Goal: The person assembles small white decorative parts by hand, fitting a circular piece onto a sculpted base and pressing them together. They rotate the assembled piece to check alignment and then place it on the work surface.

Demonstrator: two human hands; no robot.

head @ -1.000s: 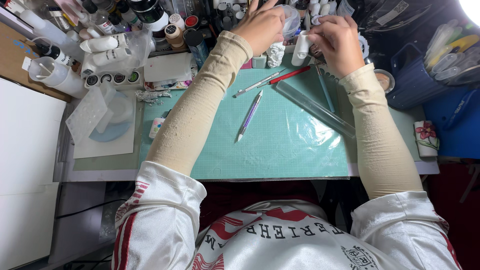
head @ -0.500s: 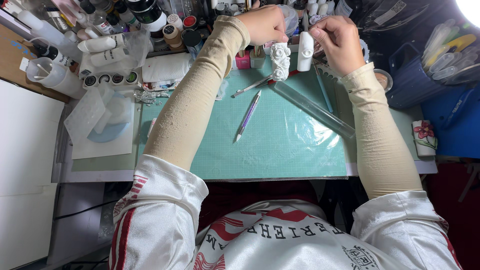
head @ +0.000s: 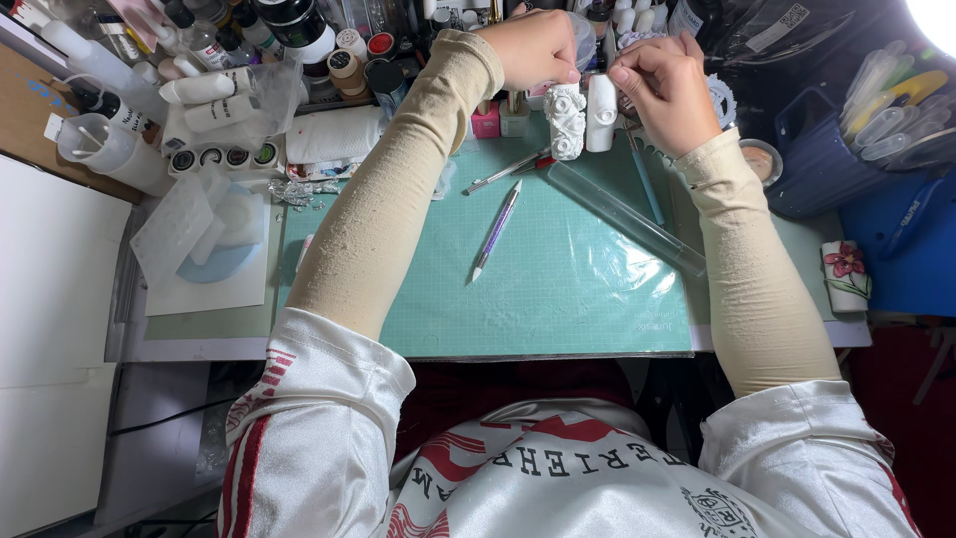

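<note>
My left hand (head: 538, 45) grips a white bumpy piece covered in small moulded flowers (head: 566, 122), held upright above the far edge of the green cutting mat (head: 558, 289). My right hand (head: 667, 85) pinches a smooth white oblong piece (head: 601, 112) right beside it, the two pieces almost touching. Both forearms wear beige sleeves. On the mat below lie a purple-tipped pen tool (head: 496, 229), a silver tool (head: 503, 171) and a clear ruler (head: 627, 217).
Bottles, jars and tubes (head: 214, 60) crowd the back of the desk. A clear plastic mould (head: 189, 229) lies on white paper at left. A dark blue bin with tools (head: 846, 149) stands at right, beside a small flower-painted piece (head: 844, 274).
Both hands have come toward me from the back clutter, bringing the two white pieces lower and closer together over the mat's far edge.
</note>
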